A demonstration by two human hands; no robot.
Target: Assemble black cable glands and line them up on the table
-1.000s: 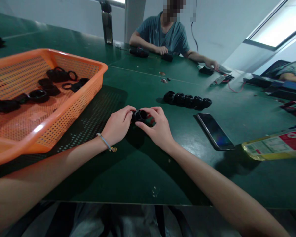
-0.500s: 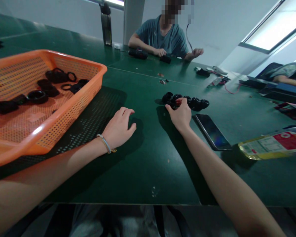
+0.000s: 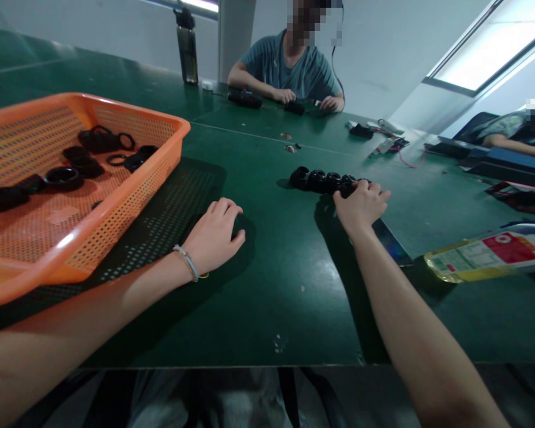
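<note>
Several black ring-like parts (image 3: 317, 180) stand in a row on the green table (image 3: 267, 297). My right hand (image 3: 362, 207) is at the right end of that row, its thumb and fingers around the end parts; whether it grips one is hidden. Nothing is in my left hand (image 3: 217, 230), which hovers or rests over the table right of the orange basket (image 3: 138, 202), fingers slightly bent and thumb apart. More black parts (image 3: 65, 177) lie inside the basket.
A phone (image 3: 390, 244) lies partly under my right hand and wrist. Right of it is a yellow bottle with a label (image 3: 485, 255). A dark bottle (image 3: 187, 53) stands at the back, where a person (image 3: 289, 68) sits. Electronic parts (image 3: 387, 142) lie at the back right.
My right hand has moved right along the row, from its left-middle part to its right end, and now covers part of the phone. The person's hand opposite has come down to the table.
</note>
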